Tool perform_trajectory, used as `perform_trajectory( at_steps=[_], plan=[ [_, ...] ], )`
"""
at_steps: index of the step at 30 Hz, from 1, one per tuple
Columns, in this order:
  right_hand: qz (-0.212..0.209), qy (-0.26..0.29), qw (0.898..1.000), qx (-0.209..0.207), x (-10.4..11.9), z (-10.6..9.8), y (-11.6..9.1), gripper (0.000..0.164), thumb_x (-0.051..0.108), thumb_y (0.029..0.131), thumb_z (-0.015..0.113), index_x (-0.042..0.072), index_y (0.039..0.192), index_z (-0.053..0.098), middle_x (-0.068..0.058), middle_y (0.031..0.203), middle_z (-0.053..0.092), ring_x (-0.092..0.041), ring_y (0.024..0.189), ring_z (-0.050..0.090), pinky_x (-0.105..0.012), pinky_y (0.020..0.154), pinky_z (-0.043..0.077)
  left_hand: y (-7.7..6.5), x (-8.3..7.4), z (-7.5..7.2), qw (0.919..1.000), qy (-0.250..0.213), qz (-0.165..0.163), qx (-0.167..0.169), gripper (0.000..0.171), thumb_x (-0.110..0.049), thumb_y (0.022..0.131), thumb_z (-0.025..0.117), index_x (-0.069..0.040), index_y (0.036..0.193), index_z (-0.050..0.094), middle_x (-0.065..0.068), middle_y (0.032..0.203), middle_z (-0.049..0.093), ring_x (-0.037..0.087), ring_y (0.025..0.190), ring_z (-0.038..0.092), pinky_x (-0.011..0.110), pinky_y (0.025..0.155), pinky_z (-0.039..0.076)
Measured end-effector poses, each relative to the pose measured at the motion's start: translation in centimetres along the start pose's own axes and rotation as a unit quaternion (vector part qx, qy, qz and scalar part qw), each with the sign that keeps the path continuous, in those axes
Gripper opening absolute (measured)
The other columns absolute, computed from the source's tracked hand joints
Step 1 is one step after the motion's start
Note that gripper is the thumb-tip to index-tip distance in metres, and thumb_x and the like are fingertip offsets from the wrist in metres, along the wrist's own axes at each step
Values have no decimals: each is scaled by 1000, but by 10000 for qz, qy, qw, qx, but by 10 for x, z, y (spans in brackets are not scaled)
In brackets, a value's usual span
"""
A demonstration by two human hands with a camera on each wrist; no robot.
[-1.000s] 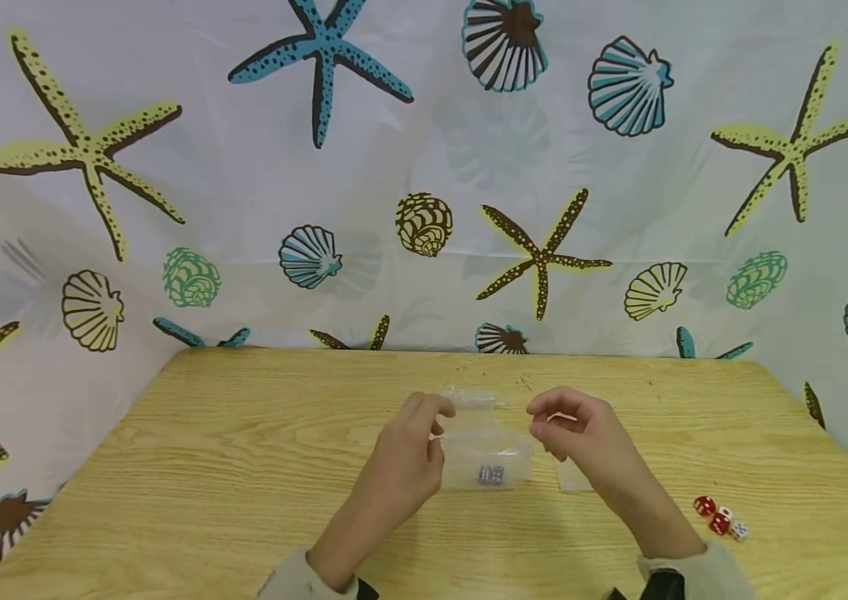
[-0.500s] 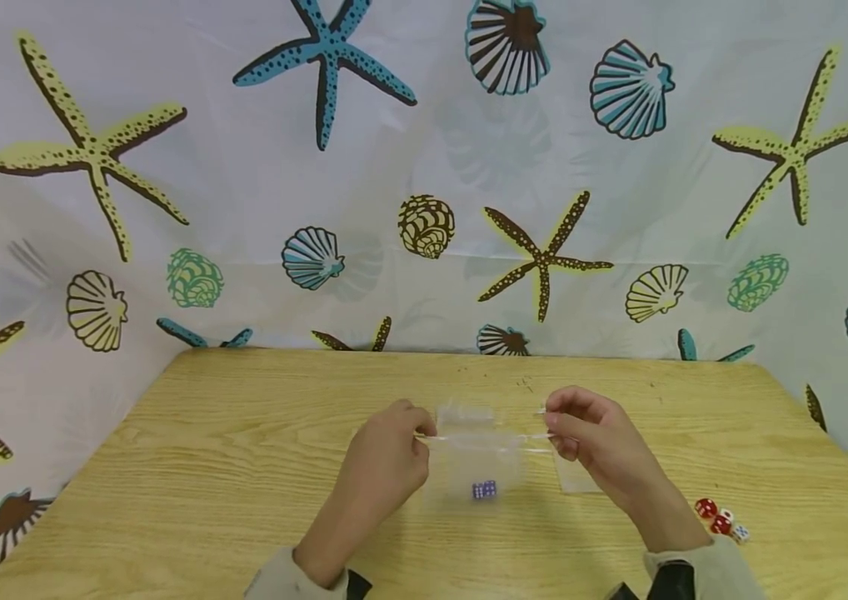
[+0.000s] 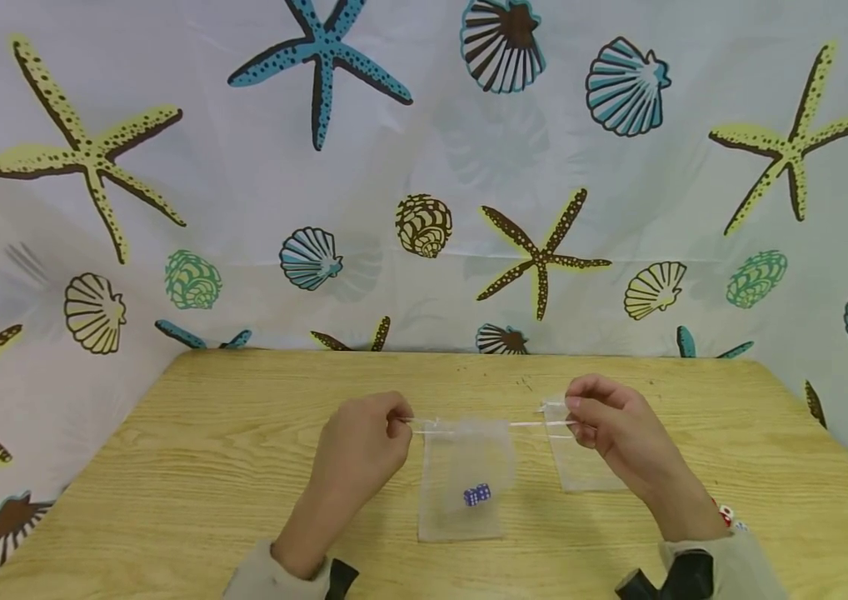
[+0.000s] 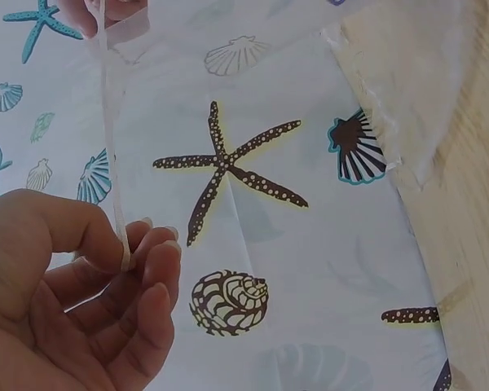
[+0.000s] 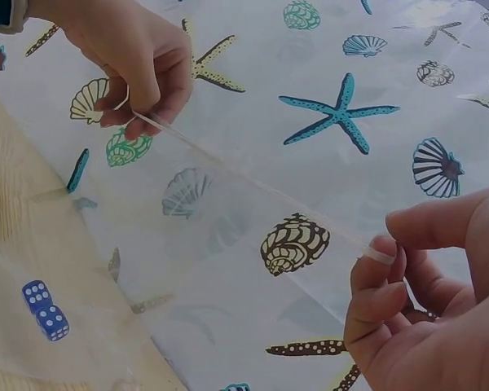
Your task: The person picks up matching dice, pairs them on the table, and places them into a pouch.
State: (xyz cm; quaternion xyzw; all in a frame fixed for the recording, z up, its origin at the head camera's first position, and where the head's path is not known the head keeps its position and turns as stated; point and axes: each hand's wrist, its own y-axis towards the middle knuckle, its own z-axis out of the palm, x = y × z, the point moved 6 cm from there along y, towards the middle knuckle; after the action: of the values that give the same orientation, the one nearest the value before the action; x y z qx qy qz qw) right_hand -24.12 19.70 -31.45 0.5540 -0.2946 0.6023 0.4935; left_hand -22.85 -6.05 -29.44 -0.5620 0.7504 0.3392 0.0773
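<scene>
A sheer white drawstring pouch [image 3: 461, 521] hangs between my hands, and two blue dice [image 3: 477, 494] with white pips show through its fabric. My left hand [image 3: 364, 437] pinches one end of the white drawstring [image 4: 107, 122] between thumb and fingers. At the other side my right hand [image 3: 611, 421] pinches the opposite end, with the string looped over a finger in the right wrist view. The string runs taut and nearly level between both hands. The pouch's sheer layers overlap in the head view, and its gathered top edge is faint.
A second sheer pouch [image 3: 581, 467] lies flat on the wooden table [image 3: 229, 467], partly behind the right hand. Red and white dice [image 3: 725, 517] lie to the right, mostly hidden by the right forearm. A seashell-print cloth [image 3: 364, 183] hangs behind the table.
My hands have spread apart, left hand to the left and right hand to the right. The string between them has drawn taut, and the dice have shifted slightly left and nearer.
</scene>
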Motion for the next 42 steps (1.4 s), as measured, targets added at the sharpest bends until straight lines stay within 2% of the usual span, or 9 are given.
perform_trajectory(
  at_steps=[5,10,14,19,24,33,38,42],
  plan=[
    [-104,118,9999,57,6,2,0,22,3,98,47,16,93,63,6,79,58,-6,67,53,-18,59,43,-1,7,-13,9998,-49,-158,-119,19,2,79,54,-9,80,70,3,66,64,6,44,26,20,42,28],
    [-113,292,9994,168,7,7,2,22,2,98,46,16,93,63,6,81,59,-6,68,55,-17,60,44,-2,14,-24,9993,-103,-334,-110,19,0,79,53,-9,81,70,3,65,63,7,44,30,21,42,28],
    [-109,222,9994,260,5,14,4,22,2,98,47,16,94,63,6,81,60,-6,69,56,-17,60,45,-6,22,-32,9987,-131,-484,-54,19,-2,80,54,-10,81,70,1,65,63,7,43,32,21,40,27],
    [47,31,9981,612,-1,29,10,18,4,98,48,15,96,62,5,82,60,-6,72,57,-18,62,46,-13,35,-47,9980,-80,-626,-58,17,-7,84,54,-10,85,71,1,69,65,9,43,38,23,39,29],
    [166,-122,9953,943,-4,48,14,16,5,98,49,15,95,61,5,84,59,-7,76,60,-18,64,48,-18,49,-61,9973,129,-707,-135,17,-10,86,55,-9,87,72,3,76,68,10,42,39,24,38,31],
    [457,-449,9908,1190,-9,77,25,10,7,96,52,15,95,59,4,89,56,-8,83,62,-20,69,50,-26,68,-86,9952,512,-779,-288,18,-13,87,54,-7,90,72,6,79,69,11,40,38,26,37,29],
    [635,-455,9891,1248,-17,87,33,10,7,96,53,14,94,59,4,88,58,-10,84,63,-22,72,51,-27,80,-92,9946,663,-731,-320,19,-12,87,54,-4,91,71,10,81,70,12,42,40,27,37,32],
    [851,-476,9894,1075,-30,92,44,12,6,95,52,14,91,60,4,86,59,-10,83,63,-22,73,52,-22,93,-87,9941,747,-778,-154,21,-11,88,54,-1,95,71,14,85,69,13,46,43,27,40,36]
  ],
)
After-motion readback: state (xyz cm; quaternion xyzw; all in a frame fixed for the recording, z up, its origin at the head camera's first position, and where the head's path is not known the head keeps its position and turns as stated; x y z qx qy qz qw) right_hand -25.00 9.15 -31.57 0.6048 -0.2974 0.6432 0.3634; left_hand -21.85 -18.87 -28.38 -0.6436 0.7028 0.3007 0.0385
